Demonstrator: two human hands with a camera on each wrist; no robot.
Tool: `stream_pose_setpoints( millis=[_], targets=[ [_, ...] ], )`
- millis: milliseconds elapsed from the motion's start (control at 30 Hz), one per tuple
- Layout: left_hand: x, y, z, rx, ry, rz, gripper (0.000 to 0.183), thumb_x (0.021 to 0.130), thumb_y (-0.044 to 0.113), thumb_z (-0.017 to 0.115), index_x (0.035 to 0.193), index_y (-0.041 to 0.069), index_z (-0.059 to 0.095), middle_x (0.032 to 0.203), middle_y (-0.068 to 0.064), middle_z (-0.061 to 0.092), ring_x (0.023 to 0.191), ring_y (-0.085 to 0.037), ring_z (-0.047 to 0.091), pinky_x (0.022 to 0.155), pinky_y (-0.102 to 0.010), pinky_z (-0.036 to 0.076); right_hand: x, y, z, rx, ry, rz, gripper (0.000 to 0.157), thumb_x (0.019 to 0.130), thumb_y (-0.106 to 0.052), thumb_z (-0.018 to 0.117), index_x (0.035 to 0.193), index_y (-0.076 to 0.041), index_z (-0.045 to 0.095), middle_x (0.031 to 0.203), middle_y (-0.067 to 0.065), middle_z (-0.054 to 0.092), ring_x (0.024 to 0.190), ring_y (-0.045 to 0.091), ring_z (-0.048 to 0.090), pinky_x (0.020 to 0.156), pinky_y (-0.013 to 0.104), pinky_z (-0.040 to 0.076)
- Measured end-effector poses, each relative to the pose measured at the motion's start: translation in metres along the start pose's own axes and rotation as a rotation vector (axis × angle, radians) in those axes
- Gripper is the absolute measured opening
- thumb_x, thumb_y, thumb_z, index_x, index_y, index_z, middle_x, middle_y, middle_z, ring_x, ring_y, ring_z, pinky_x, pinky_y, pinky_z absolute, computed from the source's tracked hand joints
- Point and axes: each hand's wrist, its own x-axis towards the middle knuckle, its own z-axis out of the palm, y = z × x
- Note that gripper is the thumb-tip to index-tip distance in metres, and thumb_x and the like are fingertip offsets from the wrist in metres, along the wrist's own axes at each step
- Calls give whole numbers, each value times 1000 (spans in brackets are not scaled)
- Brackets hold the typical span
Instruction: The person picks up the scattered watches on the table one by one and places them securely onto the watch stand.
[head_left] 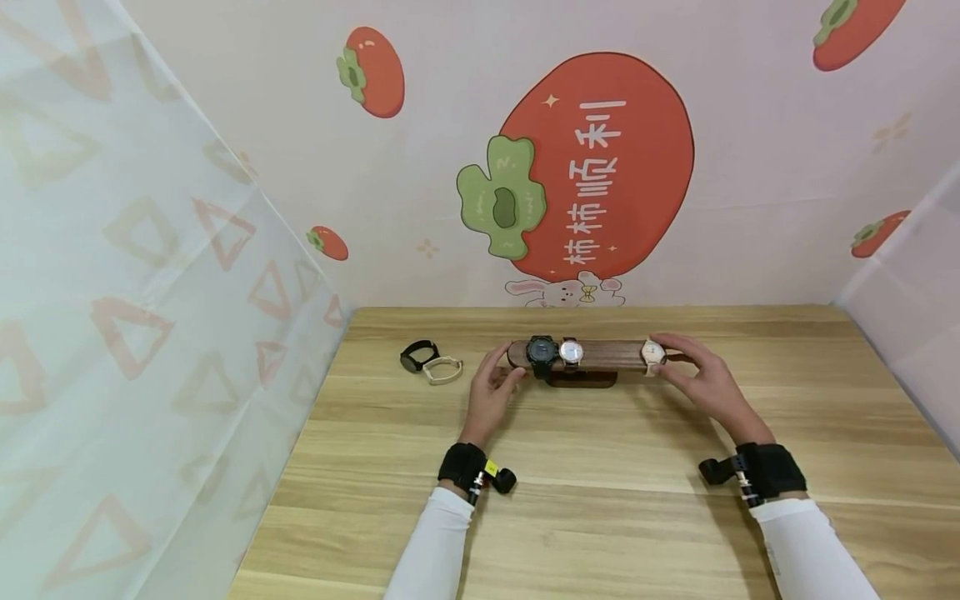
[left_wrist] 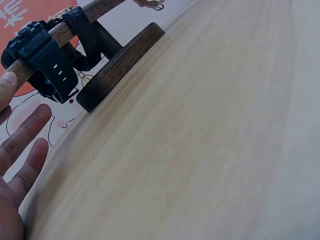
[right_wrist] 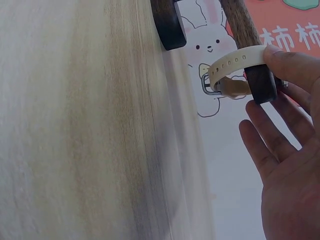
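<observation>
At the far middle of the table, a dark wooden watch stand, with its bar running left to right above a short base. Toward the left of it, a chunky black watch, with a dark-strapped watch just beside on the right. Around the bar near its right end, a pale-strapped watch. Farther left, flat on the table, a loose black watch right beside a white band.

Left hand bent round the bar's left end in a narrow hold, other fingers spread wide. Right hand pinching the pale-strapped watch, thumb against the strap. Impossible to tell the firmness of either hold, or the fastening of the buckle.

Likeliest trouble: a tip of the stand to the right, from pressing hard so far out from the short base. Possible too: a slide of the pale-strapped watch off the bar's end, from a slack loop or a rightward tug. Less likely: a nudge to the chunky black watch, from fingers so near.
</observation>
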Motion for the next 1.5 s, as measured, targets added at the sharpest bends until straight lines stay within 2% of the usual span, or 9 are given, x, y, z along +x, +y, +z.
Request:
stream_pose_setpoints(
  millis=[100, 233, 433, 633, 933, 1067, 1200, 1333, 1500],
  targets=[
    [0, 0, 0, 1, -5, -4, 58, 106, 17, 67, 160, 8, 48, 138, -14, 60, 95, -41, 71, 71, -23, 56, 0, -1, 1, -5, -1, 8, 52, 99, -11, 78, 148, -9, 63, 148, 19, 61, 121, -19, 46, 100, 13, 48],
    [0, -1, 0, -15, 6, 4, 57, 105, 14, 68, 158, 9, 50, 138, -14, 61, 92, -43, 71, 69, -26, 57, 1, -2, 1, -15, 0, 7, 51, 99, -12, 77, 148, -9, 63, 148, 20, 61, 120, -20, 45, 101, 24, 52],
    [1, -1, 0, 0, 5, 13, 57, 105, 14, 68, 158, 6, 49, 138, -14, 61, 92, -41, 71, 69, -26, 58, 1, -2, 3, -24, 9, -6, 51, 99, -11, 77, 148, -9, 63, 147, 20, 62, 119, -21, 46, 100, 24, 52],
    [1, -2, 0, 11, 5, 5, 58, 105, 15, 68, 159, 7, 48, 138, -12, 60, 92, -37, 71, 70, -23, 58, 2, -2, 3, -36, 8, -9, 51, 99, -12, 77, 148, -10, 63, 148, 20, 61, 119, -21, 45, 102, 35, 51],
    [0, -4, 0, 7, 9, 23, 56, 105, 15, 68, 158, 10, 51, 142, -12, 60, 93, -38, 72, 69, -24, 57, 5, -1, 6, -40, 16, -24, 50, 97, -9, 79, 145, -9, 65, 145, 19, 64, 119, -19, 47, 100, 26, 50],
    [-1, -2, 0, 16, 7, 20, 55, 105, 17, 68, 158, 19, 52, 142, -11, 60, 93, -35, 72, 72, -25, 58, 6, -2, 7, -42, 11, -14, 50, 97, -10, 79, 146, -9, 65, 144, 18, 64, 119, -15, 48, 100, 33, 51],
    [-1, -2, -1, 21, 0, 7, 55, 106, 19, 68, 158, 26, 52, 145, -9, 59, 95, -32, 72, 73, -25, 58, 6, -3, 8, -42, 6, 2, 51, 97, -13, 80, 146, -12, 65, 144, 16, 64, 120, -2, 54, 100, 38, 51],
    [-1, -3, -1, 20, -6, -9, 56, 106, 22, 67, 159, 23, 51, 147, -7, 58, 96, -31, 72, 73, -24, 58, 6, -4, 9, -38, 6, 11, 52, 96, -13, 81, 146, -14, 66, 144, 15, 65, 121, 10, 57, 99, 34, 51],
    [0, -3, -1, 25, -5, -9, 58, 106, 20, 67, 160, 13, 48, 150, -7, 56, 96, -30, 72, 73, -23, 57, 7, -3, 10, -43, 20, 4, 53, 93, -12, 83, 144, -15, 67, 142, 14, 66, 119, 4, 56, 98, 28, 50]
  ],
)
